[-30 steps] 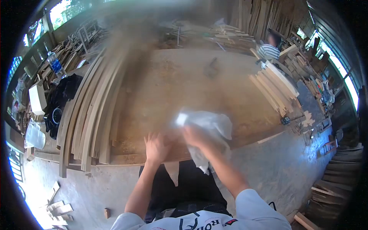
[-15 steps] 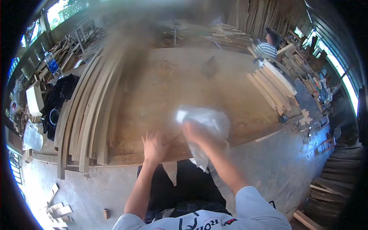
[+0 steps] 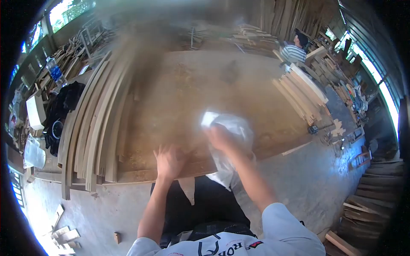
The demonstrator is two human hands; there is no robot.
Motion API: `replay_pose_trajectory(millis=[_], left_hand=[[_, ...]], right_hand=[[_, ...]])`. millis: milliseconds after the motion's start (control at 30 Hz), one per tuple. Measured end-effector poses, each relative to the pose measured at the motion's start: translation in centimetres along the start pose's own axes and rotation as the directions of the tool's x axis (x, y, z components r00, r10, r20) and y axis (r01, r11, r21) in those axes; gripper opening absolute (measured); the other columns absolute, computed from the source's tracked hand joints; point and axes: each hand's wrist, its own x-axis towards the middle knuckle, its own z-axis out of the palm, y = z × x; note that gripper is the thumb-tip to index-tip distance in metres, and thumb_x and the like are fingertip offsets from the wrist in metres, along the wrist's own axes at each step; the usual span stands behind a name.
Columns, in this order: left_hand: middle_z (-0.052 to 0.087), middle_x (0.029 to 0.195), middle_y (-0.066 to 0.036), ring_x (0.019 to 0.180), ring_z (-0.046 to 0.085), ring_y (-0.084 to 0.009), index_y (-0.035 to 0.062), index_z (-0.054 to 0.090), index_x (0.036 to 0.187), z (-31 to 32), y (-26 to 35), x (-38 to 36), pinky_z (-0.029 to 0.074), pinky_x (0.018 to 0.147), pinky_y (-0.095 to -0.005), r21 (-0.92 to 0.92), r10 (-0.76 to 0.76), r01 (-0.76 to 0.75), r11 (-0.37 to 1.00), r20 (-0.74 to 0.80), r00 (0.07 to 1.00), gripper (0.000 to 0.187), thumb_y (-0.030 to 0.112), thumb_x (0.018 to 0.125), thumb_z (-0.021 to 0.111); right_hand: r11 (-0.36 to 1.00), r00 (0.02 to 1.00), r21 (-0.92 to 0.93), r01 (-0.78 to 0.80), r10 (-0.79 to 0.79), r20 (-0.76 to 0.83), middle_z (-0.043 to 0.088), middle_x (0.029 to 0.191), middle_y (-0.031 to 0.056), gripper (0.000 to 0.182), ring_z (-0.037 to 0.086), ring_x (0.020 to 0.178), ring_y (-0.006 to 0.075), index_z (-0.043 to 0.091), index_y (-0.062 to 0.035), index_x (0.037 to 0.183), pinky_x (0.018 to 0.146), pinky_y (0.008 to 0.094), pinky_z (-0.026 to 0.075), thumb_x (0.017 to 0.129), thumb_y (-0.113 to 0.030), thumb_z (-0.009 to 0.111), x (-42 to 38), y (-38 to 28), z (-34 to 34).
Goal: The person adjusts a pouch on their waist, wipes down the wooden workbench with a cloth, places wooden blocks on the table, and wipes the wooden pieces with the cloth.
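Low centre of the frame, my left hand (image 3: 168,161) lies flat, fingers spread, on the workbench (image 3: 188,94) edge — just right, my right hand (image 3: 222,138) clutches a white cloth (image 3: 232,128) against the wood. Curved slats (image 3: 96,123) lie stacked far left.

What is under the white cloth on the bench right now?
The white cloth lies on the wooden tabletop, with the right hand pressed on it; its tail hangs over the near edge. The wood directly beneath is covered, so its state cannot be seen.
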Motion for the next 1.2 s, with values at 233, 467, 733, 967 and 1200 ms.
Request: replay_pose_trajectory(millis=[233,467,733,967,1200], left_hand=[[0.067,0.092,-0.009,0.1,0.057,-0.0311,0.009,0.065,0.095,0.4,-0.5,-0.3,0.037,0.096,-0.0466,0.026,-0.001,0.001,1.0,0.002,1.0,0.042,0.034,0.068,0.086],[0.067,0.092,-0.009,0.1,0.057,-0.0315,0.0088,0.065,0.096,-0.5,0.8,0.2,0.037,0.096,-0.0466,0.026,-0.033,0.034,0.999,-0.011,0.999,0.042,0.033,0.068,0.085],[0.065,0.092,-0.009,0.101,0.056,-0.032,0.0082,0.065,0.096,0.9,-0.9,-0.3,0.037,0.096,-0.0467,0.102,0.024,-0.02,0.995,-0.034,0.999,0.042,0.035,0.069,0.085],[0.066,0.096,-0.008,0.102,0.056,-0.0317,0.0078,0.066,0.099,-1.1,1.7,0.4,0.036,0.096,-0.0474,0.063,0.002,-0.004,0.998,0.036,0.999,0.042,0.033,0.07,0.084],[0.066,0.104,-0.01,0.11,0.055,-0.0315,0.0095,0.066,0.106,0.0,0.3,0.1,0.035,0.1,-0.0481,0.057,-0.006,0.007,0.998,-0.006,1.0,0.045,0.031,0.07,0.083]], right_hand=[[0.993,0.961,0.06,0.106,-0.118,0.251,0.066,0.079,0.0246,0.031,0.066,0.07,0.0412,0.063,-0.0018,0.086,0.062,0.0501,0.051,0.099,-0.027,0.05,-2.1,-7.3,-0.3],[0.975,0.966,-0.048,0.217,-0.222,-0.13,0.065,0.077,0.0257,0.026,0.065,0.068,0.0442,0.061,0.0032,0.093,0.061,0.0531,0.052,0.098,-0.02,0.05,0.8,1.9,0.5],[0.975,0.96,0.078,0.21,-0.221,0.172,0.066,0.076,0.026,0.029,0.067,0.07,0.0418,0.062,0.003,0.089,0.066,0.0505,0.053,0.097,-0.023,0.052,-1.5,-5.8,2.1],[0.993,0.985,-0.034,0.112,-0.116,-0.13,0.065,0.072,0.0243,0.031,0.065,0.068,0.0445,0.062,0.0034,0.084,0.063,0.0506,0.053,0.097,-0.023,0.053,1.2,2.4,-0.4],[0.976,0.976,-0.008,0.218,-0.218,-0.017,0.067,0.08,0.0248,0.022,0.065,0.07,0.0434,0.063,0.0009,0.096,0.06,0.0514,0.053,0.09,-0.02,0.058,-0.5,-2.5,3.1]])
